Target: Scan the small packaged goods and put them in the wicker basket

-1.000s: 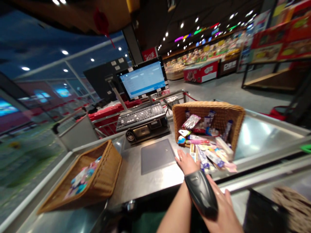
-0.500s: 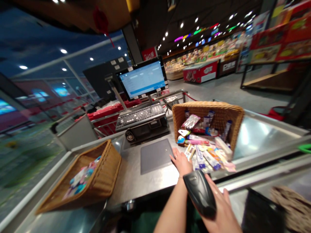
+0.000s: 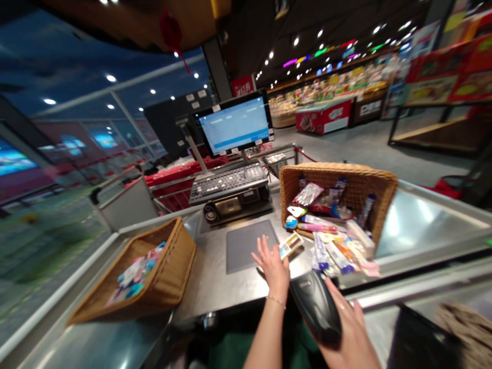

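Observation:
My left hand (image 3: 273,269) is over the steel counter (image 3: 209,277), palm down. Its thumb and forefinger pinch the end of a small white-and-yellow box (image 3: 291,246), while the other fingers are spread. The box is tilted, with a shadow beneath it. My right hand (image 3: 351,328) is wrapped around a black handheld barcode scanner (image 3: 317,307), close to the camera. Just right of the box, packaged goods (image 3: 340,251) spill from a tipped wicker basket (image 3: 338,168); several look like tubes or slim packs.
A grey pad (image 3: 246,246) lies on the counter below a keyboard (image 3: 230,180) and a lit monitor (image 3: 234,125). Another wicker basket (image 3: 169,271) with colourful items is at left. A black object (image 3: 418,338) and brown cloth (image 3: 469,328) lie at lower right.
My left hand has moved left from the pile toward the grey pad, and the small box has come along with it. The scanner stays in my right hand.

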### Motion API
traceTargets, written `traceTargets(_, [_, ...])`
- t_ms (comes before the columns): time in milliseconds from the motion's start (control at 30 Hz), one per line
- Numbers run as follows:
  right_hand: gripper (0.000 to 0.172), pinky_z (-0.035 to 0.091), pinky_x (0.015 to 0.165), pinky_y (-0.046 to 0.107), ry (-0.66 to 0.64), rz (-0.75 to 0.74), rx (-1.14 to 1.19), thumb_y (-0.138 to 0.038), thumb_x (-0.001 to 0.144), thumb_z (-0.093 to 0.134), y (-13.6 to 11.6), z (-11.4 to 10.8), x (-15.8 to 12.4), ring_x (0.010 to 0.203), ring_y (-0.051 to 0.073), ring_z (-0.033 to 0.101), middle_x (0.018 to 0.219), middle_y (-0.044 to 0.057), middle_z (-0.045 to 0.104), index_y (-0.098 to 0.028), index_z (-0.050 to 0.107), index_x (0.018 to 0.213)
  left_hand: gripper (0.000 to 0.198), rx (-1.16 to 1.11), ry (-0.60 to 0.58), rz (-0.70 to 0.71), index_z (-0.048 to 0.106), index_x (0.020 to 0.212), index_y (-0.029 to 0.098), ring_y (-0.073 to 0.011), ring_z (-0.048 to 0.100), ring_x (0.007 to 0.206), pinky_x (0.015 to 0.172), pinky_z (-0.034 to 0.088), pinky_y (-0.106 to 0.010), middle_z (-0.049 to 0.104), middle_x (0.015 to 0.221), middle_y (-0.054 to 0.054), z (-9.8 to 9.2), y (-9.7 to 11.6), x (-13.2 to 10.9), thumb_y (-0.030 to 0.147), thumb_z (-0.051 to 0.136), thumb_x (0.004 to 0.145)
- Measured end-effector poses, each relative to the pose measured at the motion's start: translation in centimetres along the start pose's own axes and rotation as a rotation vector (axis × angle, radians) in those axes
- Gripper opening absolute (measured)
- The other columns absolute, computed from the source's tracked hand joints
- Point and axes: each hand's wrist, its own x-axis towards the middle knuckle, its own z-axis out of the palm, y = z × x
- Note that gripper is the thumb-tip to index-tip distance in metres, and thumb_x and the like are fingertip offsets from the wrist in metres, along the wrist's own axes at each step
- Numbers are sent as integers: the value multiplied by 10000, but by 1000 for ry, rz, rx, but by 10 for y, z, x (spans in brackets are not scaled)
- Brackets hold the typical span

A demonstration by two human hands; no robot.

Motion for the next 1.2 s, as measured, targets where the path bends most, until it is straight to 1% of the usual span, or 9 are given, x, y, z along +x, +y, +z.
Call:
traceTargets(267, [461, 475, 948, 611, -22, 6, 50, -290, 870, 483, -13, 5, 0, 1288, 342, 542, 1334, 134, 625, -194, 455, 1320, 327, -29, 163, -48, 661, 1106, 244, -342, 262, 1459, 1131, 224, -679, 367, 1549, -123, -24, -15, -1, 224, 650, 781])
traceTargets(333, [452, 387, 1043, 615, 6, 103, 106, -249, 858, 441, -21, 7, 0, 1316, 319, 516, 1344, 135, 615, -196, 475, 1305, 325, -30, 200, -58, 664, 1104, 247, -339, 260, 1460, 1134, 225, -675, 372, 1545, -119, -27, -19, 0, 230, 654, 780])
traceTargets(433, [452, 349, 1067, 626, 3, 136, 137, -223, 844, 402, -32, 8, 1, 1330, 309, 503, 1346, 134, 614, -192, 500, 1285, 313, -36, 249, -77, 674, 1090, 248, -342, 257, 1460, 1136, 212, -679, 383, 1536, -117, -34, -25, 4, 234, 659, 778])
traceTargets(667, [473, 400, 1027, 647, -34, 71, 98, -223, 833, 378, -41, 6, 3, 1301, 337, 529, 1346, 177, 607, -117, 562, 1256, 313, -41, 298, -121, 687, 1092, 243, -354, 272, 1452, 1132, 217, -680, 405, 1517, -130, -52, -36, 8, 245, 657, 781])
traceTargets(800, [469, 498, 957, 603, -162, -88, 80, -289, 845, 471, -28, 6, 2, 1286, 341, 536, 1376, 137, 587, -176, 586, 1286, 322, -45, 308, -142, 682, 1100, 252, -352, 258, 1457, 1133, 212, -680, 395, 1524, -125, -55, -43, 8, 250, 653, 779])
traceTargets(900, [483, 483, 983, 606, -221, -90, 80, -312, 849, 499, -25, 4, 1, 1316, 335, 500, 1404, 116, 561, -204, 575, 1313, 328, -52, 312, -157, 678, 1107, 253, -346, 245, 1463, 1130, 213, -683, 385, 1530, -121, -57, -47, 8, 251, 649, 780])
traceTargets(967, [472, 478, 976, 620, -212, -100, 95, -302, 851, 481, -30, 3, 1, 1314, 334, 507, 1394, 113, 573, -209, 578, 1304, 329, -54, 322, -164, 678, 1107, 252, -348, 247, 1462, 1129, 208, -688, 388, 1528, -122, -59, -50, 8, 253, 653, 779])
traceTargets(1100, [452, 418, 988, 660, -71, -62, 92, -227, 817, 405, -50, 1, 2, 1292, 356, 533, 1340, 163, 614, -168, 615, 1213, 315, -62, 349, -170, 681, 1091, 254, -349, 268, 1453, 1133, 193, -691, 406, 1518, -119, -64, -54, 8, 240, 657, 777])
traceTargets(1200, [433, 401, 1001, 631, -32, -48, 81, -230, 789, 416, -59, 2, 2, 1288, 352, 538, 1313, 165, 634, -185, 619, 1170, 310, -73, 365, -177, 683, 1081, 250, -351, 271, 1451, 1132, 196, -689, 408, 1516, -120, -67, -58, 8, 233, 664, 772])
